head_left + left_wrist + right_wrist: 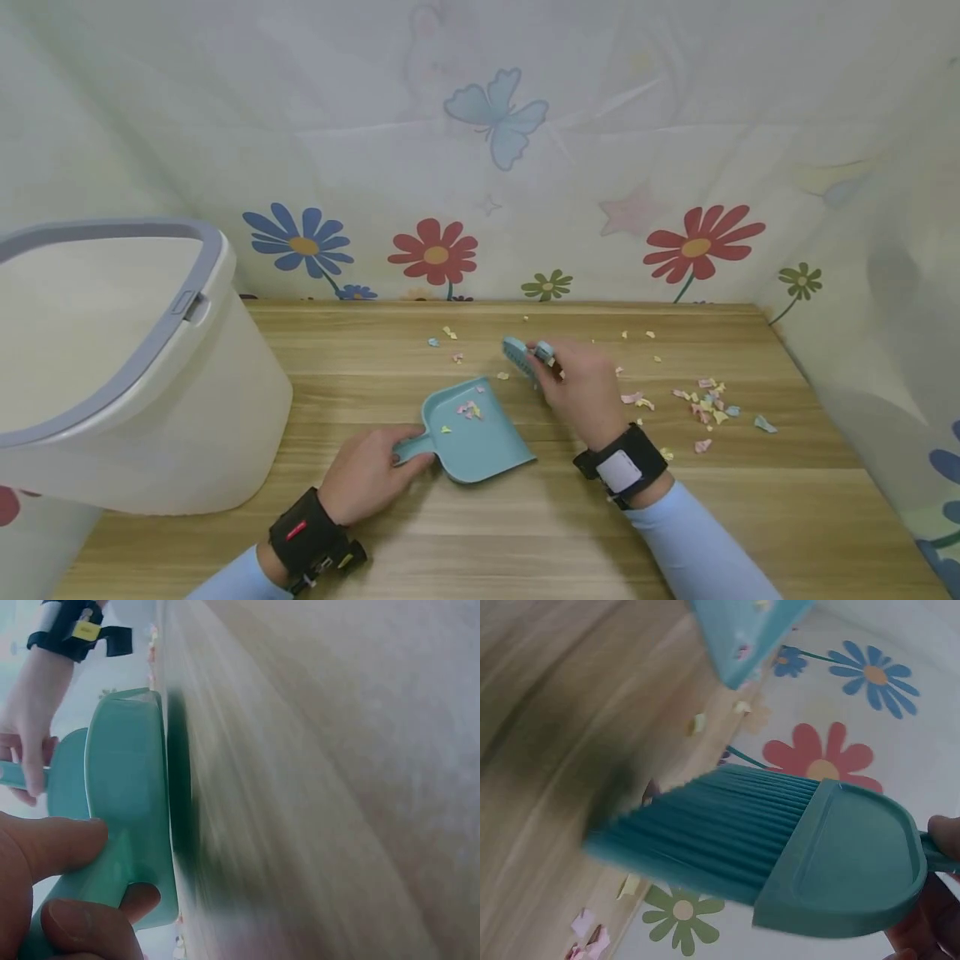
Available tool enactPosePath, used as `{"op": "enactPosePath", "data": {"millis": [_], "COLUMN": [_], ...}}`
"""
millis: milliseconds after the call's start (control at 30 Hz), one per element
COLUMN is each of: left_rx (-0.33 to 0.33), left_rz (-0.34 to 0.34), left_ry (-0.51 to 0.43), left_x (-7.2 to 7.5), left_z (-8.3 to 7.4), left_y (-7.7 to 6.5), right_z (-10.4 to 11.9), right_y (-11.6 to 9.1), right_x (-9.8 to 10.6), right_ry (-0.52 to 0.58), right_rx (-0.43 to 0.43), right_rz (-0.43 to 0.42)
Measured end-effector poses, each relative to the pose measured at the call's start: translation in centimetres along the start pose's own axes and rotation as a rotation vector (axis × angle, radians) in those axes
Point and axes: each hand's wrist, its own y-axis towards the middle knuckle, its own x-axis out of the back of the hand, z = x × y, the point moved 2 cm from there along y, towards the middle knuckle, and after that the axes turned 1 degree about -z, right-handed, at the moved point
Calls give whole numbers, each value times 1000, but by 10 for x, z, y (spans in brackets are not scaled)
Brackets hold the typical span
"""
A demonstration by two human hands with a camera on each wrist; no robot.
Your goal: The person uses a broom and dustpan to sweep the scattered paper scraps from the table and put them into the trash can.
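Note:
My left hand point(372, 472) grips the short handle of a teal dustpan point(483, 442), thumb on one side and fingers on the other. A few paper scraps point(469, 409) lie in the pan, whose wide edge faces right. To the right of the pan, my right hand point(585, 385) holds a small teal hand brush point(519, 354) by its handle. In the right wrist view the brush point(780, 847) shows its ridged bristles angled over the wood, their tips blurred. More scraps in pink, yellow and blue point(708, 404) are piled on the table to the right of that hand.
A tall white bin point(247, 417) with a grey-blue rim stands at the left of the wooden table point(480, 550). Loose scraps point(449, 332) lie scattered toward the back edge. A curtain with printed flowers point(435, 252) hangs behind the table and at its right side.

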Motion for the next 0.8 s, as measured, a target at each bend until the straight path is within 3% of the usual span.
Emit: {"op": "enactPosePath", "data": {"millis": [100,200,300,400,500,600,700,800], "left_rx": [12,18,23,16,10,6,3,4], "left_rz": [-2,-5,-6,-13,-18,-17,-17,-17], "left_ry": [10,14,9,12,17,20,24,25], "left_x": [2,3,3,2,2,2,2,1], "left_z": [1,2,3,3,3,2,2,3], "left_y": [1,2,2,3,3,3,3,3], "right_z": [3,10,15,16,12,4,-5,-13], "right_y": [-4,-5,-4,-1,4,6,6,5], "right_x": [-7,-9,-7,-1,7,13,15,13], "right_ry": [-29,-27,21,145,289,342,261,125], "right_rx": [76,93,72,-15,-145,-241,-246,-183], "right_rz": [37,97,154,156,87,-25,-107,-144]}}
